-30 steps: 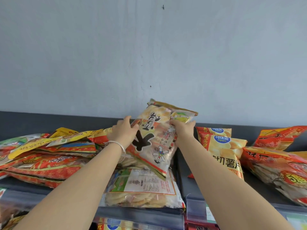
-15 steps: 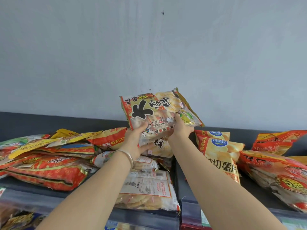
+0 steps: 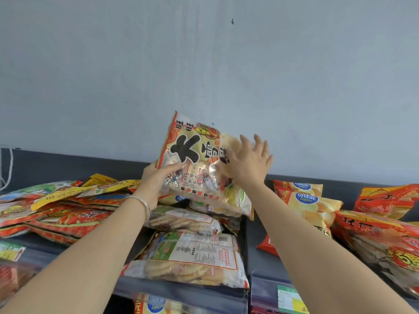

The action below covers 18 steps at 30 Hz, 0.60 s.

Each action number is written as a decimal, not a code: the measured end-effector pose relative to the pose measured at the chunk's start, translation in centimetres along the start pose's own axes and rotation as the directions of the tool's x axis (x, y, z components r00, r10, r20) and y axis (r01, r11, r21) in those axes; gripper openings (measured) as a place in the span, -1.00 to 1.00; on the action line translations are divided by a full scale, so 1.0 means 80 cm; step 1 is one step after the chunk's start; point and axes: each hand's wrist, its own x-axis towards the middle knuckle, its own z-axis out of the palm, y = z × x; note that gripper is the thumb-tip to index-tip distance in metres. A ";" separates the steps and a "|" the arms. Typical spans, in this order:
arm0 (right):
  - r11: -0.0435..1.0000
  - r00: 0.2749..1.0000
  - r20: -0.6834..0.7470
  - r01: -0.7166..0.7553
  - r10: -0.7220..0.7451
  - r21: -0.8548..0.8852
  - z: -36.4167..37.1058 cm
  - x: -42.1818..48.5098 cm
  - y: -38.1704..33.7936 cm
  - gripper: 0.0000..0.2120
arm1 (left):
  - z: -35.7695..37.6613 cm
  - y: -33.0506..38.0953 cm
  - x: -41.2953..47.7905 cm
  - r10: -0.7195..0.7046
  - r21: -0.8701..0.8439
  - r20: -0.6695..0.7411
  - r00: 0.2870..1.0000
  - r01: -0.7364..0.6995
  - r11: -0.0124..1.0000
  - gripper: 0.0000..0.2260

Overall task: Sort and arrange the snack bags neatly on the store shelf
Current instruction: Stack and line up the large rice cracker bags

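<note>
The left hand (bracelet on its wrist) grips the rice cracker bag by its lower left edge, upright above the bags heaped on the shelf; the right hand, fingers spread, rests against its right side

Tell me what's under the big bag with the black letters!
Under the rice cracker bag, which the left hand grips, lies a pile of clear cracker bags, back labels up. The bag hides the pile's rear part.
</note>
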 end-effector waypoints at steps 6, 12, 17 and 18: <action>0.986 0.920 0.356 0.164 -0.163 0.028 0.004 0.014 0.002 -0.45 | -0.007 -0.006 -0.005 -0.005 0.251 0.110 0.994 -0.023 0.968 -0.72; 0.961 0.812 0.567 -0.030 -0.137 0.276 -0.010 0.025 0.004 -0.46 | -0.004 -0.010 0.000 0.056 0.306 0.079 0.995 -0.078 0.949 -0.79; 0.969 0.899 0.423 0.003 -0.110 0.245 -0.027 0.041 0.001 -0.49 | 0.021 -0.008 0.017 0.339 0.544 -0.050 0.939 -0.259 0.798 -0.59; 0.973 0.932 0.354 0.000 -0.084 0.231 -0.028 0.040 0.002 -0.49 | 0.027 -0.008 0.022 0.402 0.599 -0.109 0.909 -0.263 0.757 -0.50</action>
